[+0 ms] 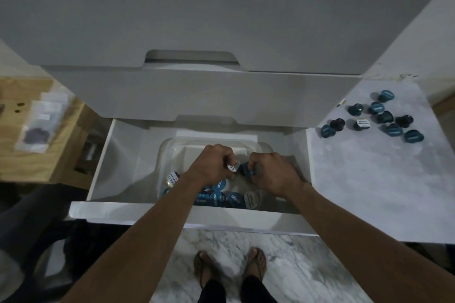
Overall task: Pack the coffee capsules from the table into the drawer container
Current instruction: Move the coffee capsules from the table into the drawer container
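A clear plastic container [165, 152] sits inside the open white drawer [128, 155]. Several blue coffee capsules [226, 198] lie along its near side. Both my hands are over the container. My left hand [213, 163] is closed around a capsule with a white label [233, 166]. My right hand [273, 174] grips a dark blue capsule [247, 170]. The two held capsules are nearly touching. More blue and dark capsules [384, 117] lie scattered on the white table at the right.
The white table [369, 179] stands right of the drawer. A closed drawer front with a cut-out handle [192, 56] is above. A wooden surface [37, 118] with plastic bags lies at the left. My feet [229, 265] stand on marble floor below the drawer front.
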